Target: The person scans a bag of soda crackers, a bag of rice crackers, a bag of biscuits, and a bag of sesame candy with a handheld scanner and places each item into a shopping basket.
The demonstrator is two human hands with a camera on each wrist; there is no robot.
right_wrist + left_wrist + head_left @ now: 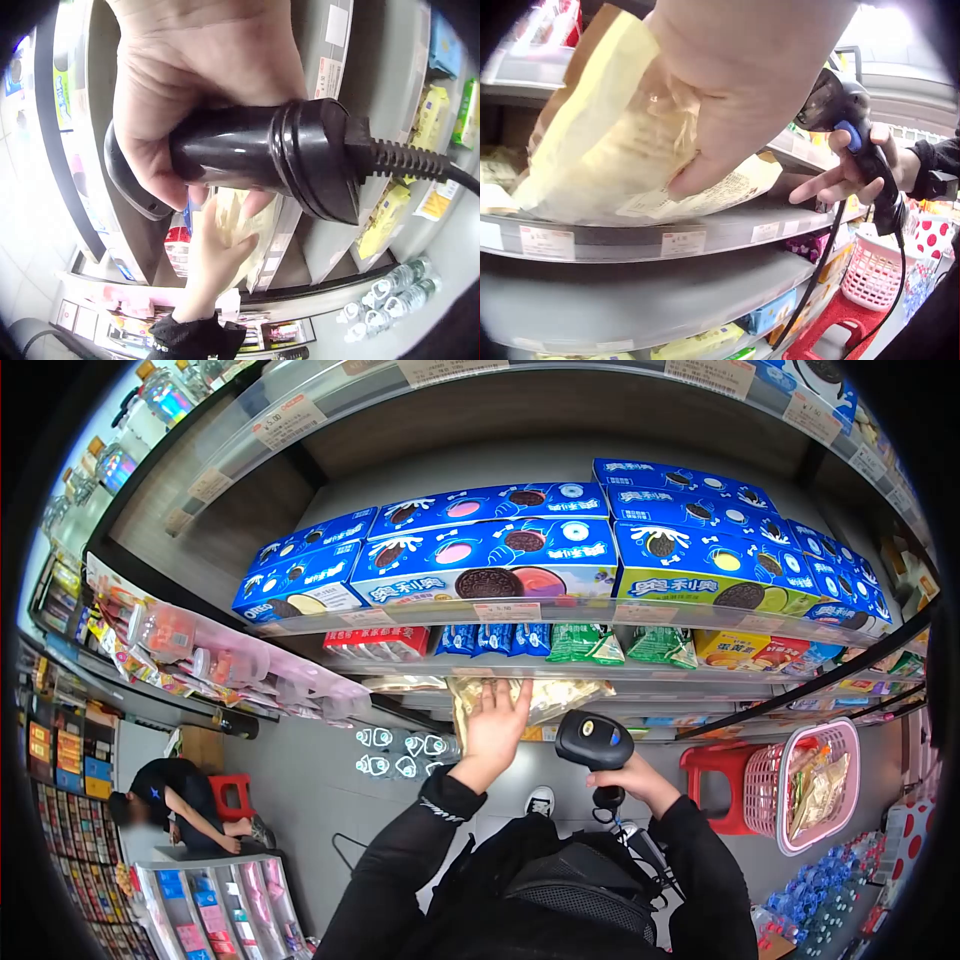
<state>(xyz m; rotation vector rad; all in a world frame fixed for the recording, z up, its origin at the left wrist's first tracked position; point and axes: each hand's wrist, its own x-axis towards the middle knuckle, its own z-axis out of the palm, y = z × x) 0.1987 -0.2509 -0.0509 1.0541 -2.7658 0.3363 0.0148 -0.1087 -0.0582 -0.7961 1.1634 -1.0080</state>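
Both our hands are busy lol
Shiny pale-yellow plastic bag (pixel 562 698) against our wide-spread left hand (pixel 495 728), black plastic handheld scanner (pixel 592 739) gripped nearby in our right hand (pixel 642 782).

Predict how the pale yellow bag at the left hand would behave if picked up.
The pale yellow bag would probably flex, as its film wrinkles beside the left hand. That glossy film might also slip a little. Its contents are unclear, so weight is uncertain.
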